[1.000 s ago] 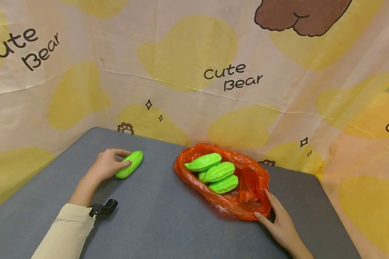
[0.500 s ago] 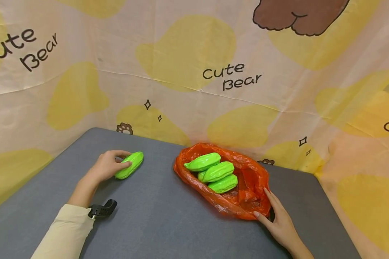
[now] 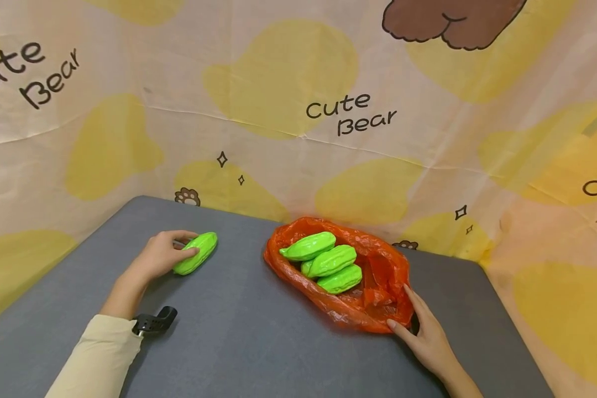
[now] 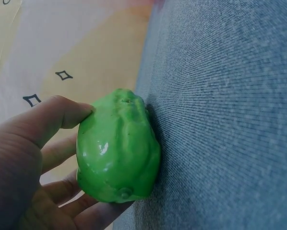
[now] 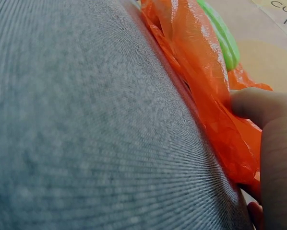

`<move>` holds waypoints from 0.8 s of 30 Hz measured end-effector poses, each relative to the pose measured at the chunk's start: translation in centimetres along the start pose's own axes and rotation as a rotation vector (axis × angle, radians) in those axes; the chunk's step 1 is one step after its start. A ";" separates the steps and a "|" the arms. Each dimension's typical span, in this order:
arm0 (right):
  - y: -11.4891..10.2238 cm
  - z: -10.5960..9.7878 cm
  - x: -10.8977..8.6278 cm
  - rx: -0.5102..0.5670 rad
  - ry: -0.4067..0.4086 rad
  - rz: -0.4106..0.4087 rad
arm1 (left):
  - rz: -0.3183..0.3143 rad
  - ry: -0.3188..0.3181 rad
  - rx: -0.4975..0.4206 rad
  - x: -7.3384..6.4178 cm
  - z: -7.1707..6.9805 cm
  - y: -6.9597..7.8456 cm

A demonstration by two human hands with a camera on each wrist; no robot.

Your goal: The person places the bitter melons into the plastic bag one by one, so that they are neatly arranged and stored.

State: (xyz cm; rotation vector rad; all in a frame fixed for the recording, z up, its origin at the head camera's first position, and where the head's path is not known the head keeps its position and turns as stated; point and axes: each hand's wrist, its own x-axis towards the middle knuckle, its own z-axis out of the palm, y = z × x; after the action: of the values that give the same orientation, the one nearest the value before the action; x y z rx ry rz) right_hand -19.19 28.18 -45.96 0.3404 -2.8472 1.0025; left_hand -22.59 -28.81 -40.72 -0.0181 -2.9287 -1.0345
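Observation:
On the left of the table, a glossy bright-green ridged bitter melon [image 3: 197, 254] lies in my left hand [image 3: 161, 257]. The left wrist view shows the thumb on one side of that bitter melon [image 4: 115, 148] and the fingers curled round the other, with its underside at the tabletop. My right hand [image 3: 430, 342] holds the right end of a red plastic bag [image 3: 303, 284], thumb and fingers spread at its rim. Inside the wide-mouthed bag lie several more green bitter melons [image 3: 334, 261], piled toward its left end. In the right wrist view, the thumb presses the crinkled bag [image 5: 196, 72].
A grey table [image 3: 219, 342] spreads under both hands. Cloth walls [image 3: 258, 83] with yellow patches and "Cute Bear" lettering stand close behind and at the sides. A black wrist strap mount [image 3: 154, 321] juts from the left sleeve.
The head view has shifted slightly. Both hands, the bitter melons and the bag otherwise keep their places.

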 end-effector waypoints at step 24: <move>-0.9 -2.9 0.3 0.196 -0.068 0.059 | 0.030 0.017 0.028 0.1 0.2 0.1</move>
State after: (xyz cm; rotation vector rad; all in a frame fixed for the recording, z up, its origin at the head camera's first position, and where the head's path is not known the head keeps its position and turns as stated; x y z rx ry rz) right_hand -19.19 29.21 -43.11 0.3145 -2.8393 1.3111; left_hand -22.68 -28.66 -40.79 -0.0513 -2.9177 -0.9841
